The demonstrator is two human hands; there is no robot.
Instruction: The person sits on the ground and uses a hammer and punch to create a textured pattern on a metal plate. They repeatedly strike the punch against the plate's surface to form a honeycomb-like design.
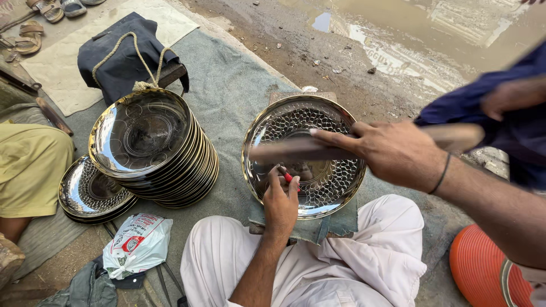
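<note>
A round steel plate with a hammered scale pattern lies on a blue cloth pad in front of my knees. My left hand rests on the plate's near part and pinches a small red-handled punch upright against the metal. My right hand, with a black band on the wrist, grips a long wooden mallet. The mallet is blurred and stretches across the plate just above the punch.
A tall leaning stack of steel plates stands to the left, with a low stack of patterned plates beside it. Nearby are a white plastic bag, a dark roped bag, an orange ribbed tub, a person in blue, another in yellow, and a muddy puddle.
</note>
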